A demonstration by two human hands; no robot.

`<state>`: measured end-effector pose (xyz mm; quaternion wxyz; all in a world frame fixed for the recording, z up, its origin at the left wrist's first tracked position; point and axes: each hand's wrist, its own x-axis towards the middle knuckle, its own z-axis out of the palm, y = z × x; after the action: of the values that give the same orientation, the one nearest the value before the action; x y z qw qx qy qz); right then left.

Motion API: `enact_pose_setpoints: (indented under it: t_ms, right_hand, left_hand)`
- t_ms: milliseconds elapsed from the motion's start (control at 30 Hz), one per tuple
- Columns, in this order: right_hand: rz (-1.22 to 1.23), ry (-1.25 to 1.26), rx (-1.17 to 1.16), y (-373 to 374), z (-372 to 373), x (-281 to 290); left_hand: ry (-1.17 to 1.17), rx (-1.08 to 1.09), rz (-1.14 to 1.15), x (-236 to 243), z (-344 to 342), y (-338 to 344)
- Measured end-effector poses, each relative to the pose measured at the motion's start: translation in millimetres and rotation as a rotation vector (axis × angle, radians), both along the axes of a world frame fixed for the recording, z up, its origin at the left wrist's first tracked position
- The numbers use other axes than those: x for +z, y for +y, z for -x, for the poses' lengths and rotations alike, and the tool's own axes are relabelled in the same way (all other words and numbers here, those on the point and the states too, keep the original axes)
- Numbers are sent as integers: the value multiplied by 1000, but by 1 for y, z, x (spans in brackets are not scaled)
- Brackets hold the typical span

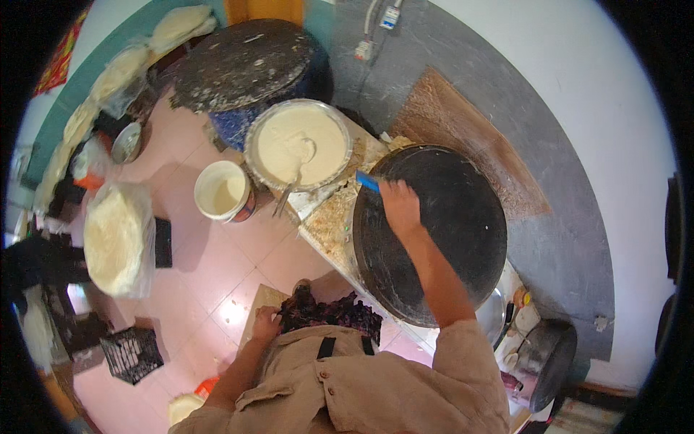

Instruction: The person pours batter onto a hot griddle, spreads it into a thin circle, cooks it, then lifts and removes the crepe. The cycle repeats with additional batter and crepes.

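Observation:
My right hand [399,202] is closed around a blue-handled scraper [367,181] over the upper left part of a large round black griddle [441,246]. Whether the scraper touches the surface is hard to tell. The griddle's top is bare apart from pale smears and a small white fleck. My left hand [267,325] is low by my lap, fingers curled, beside dark patterned cloth [329,312] and a tan board [264,300]; anything inside it is hidden. Left of the griddle stands a wide bowl of cream-coloured batter [289,137] with a ladle [293,184] resting in it.
Dried batter crusts the counter [329,224] around the griddle. A white bucket [223,191] stands on the pink tiled floor, near a blue barrel with a dark lid [246,65]. Stacked pale flatbreads [116,239] sit farther left, above a black crate [132,352]. A dark pot [549,369] lies at right.

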<state>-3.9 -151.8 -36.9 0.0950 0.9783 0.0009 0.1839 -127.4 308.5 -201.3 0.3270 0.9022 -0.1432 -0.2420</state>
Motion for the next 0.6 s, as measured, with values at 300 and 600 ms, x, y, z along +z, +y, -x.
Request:
enact_pose_setpoints:
  t_ms: [300, 600]
  right_hand:
    - [21, -19, -920, -242, 30, -28]
    - [-221, 235, -636, -94, 219, 9]
  left_hand:
    - [-9, -230, 24, -37, -63, 57]
    - [187, -474, -1, -39, -112, 15]
